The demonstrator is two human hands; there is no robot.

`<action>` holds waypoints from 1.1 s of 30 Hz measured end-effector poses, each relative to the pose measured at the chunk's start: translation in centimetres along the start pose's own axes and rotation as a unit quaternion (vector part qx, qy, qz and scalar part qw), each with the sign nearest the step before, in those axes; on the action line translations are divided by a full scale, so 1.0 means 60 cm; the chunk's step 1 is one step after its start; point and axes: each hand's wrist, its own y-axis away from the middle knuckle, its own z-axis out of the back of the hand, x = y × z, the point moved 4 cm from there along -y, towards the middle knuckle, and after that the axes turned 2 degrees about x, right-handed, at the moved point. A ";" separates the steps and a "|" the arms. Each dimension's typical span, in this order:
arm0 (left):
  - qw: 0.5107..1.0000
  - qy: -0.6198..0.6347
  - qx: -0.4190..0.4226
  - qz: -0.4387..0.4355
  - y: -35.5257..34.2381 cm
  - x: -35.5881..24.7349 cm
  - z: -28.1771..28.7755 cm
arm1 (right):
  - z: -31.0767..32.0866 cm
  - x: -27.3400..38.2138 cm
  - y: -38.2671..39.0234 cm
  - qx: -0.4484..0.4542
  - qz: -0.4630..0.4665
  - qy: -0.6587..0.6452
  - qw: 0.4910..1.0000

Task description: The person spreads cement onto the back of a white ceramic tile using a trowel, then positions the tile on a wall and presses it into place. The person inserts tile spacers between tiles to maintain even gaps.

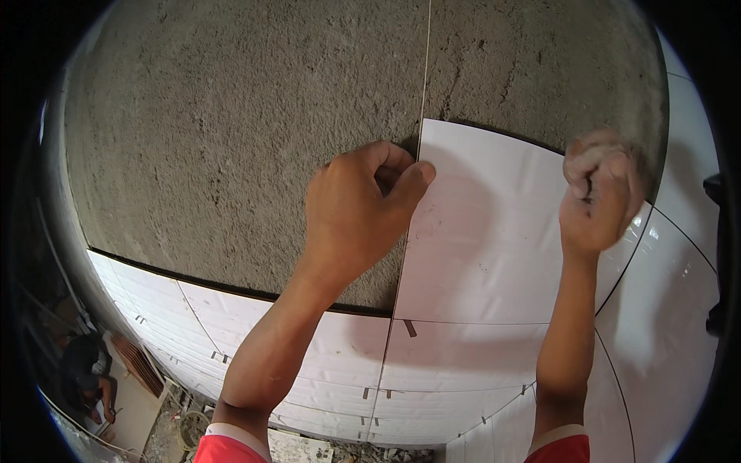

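A white wall tile stands against rough grey mortar, above rows of white tiles. At its upper left edge is my left hand, the thumb on the tile's face and the curled fingers at its side, gripping the edge. My right hand is closed in a fist over the tile's upper right corner, slightly blurred, with nothing visible in it. A thin taut string runs down the wall to the tile's left edge. Below the tile, a small dark spacer sticks out of the joint.
Tiles cover the adjoining wall on the right. Lower tiles carry several small spacers in their joints. At the lower left, another person bends over a pale board, near a stack of brown sheets. Rubble and a bucket are below.
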 end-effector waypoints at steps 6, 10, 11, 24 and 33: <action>1.000 -0.022 -0.004 -0.007 0.001 -0.004 -0.001 | 0.003 -0.015 0.012 -0.013 -0.092 -0.045 0.995; 0.999 -0.023 -0.012 -0.032 0.001 0.000 -0.004 | 0.009 -0.021 0.012 0.009 -0.041 0.034 0.999; 0.998 -0.022 -0.019 -0.047 0.001 0.000 -0.005 | 0.007 -0.014 0.010 0.022 0.040 0.096 0.994; 0.987 -0.131 -0.048 -0.080 0.006 -0.003 -0.015 | 0.069 -0.032 0.026 -0.086 -0.131 -0.056 0.986; 0.980 -0.174 -0.041 -0.084 -0.001 0.013 -0.010 | 0.115 -0.063 0.055 -0.105 -0.165 0.010 0.981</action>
